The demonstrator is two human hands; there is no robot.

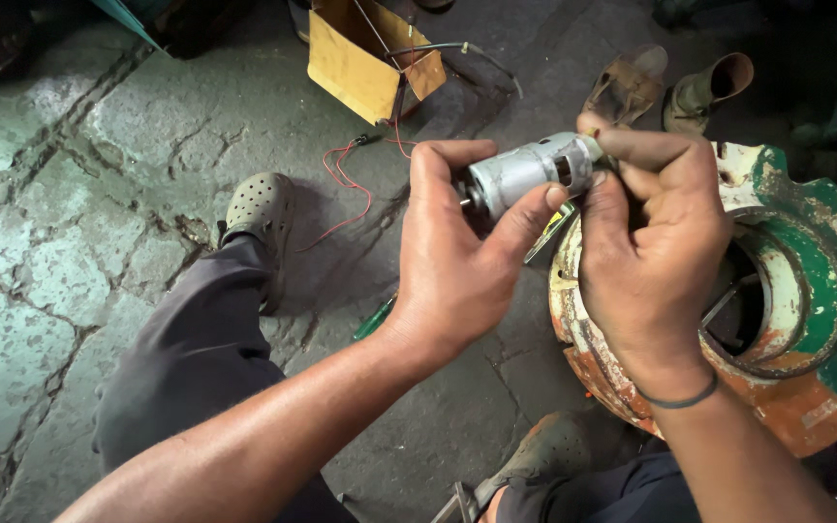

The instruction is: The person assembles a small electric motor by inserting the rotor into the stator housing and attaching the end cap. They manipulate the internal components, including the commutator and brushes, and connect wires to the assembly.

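A small silver cylindrical electric motor (531,172) is held up between both hands. My left hand (452,261) grips its shaft end, thumb pressed along the body. My right hand (656,247) closes over the other end, fingers curled on the cap. A dark band circles my right wrist. Behind and under the hands stands a big round metal housing (806,320) with worn green, white and orange paint.
Cracked stone floor. Yellow cardboard box (360,58) with red wires (346,184) trailing from it at top centre. Worn shoes (632,87) at top right. My feet in perforated clogs (259,208) and a green-handled tool (375,318) lie below.
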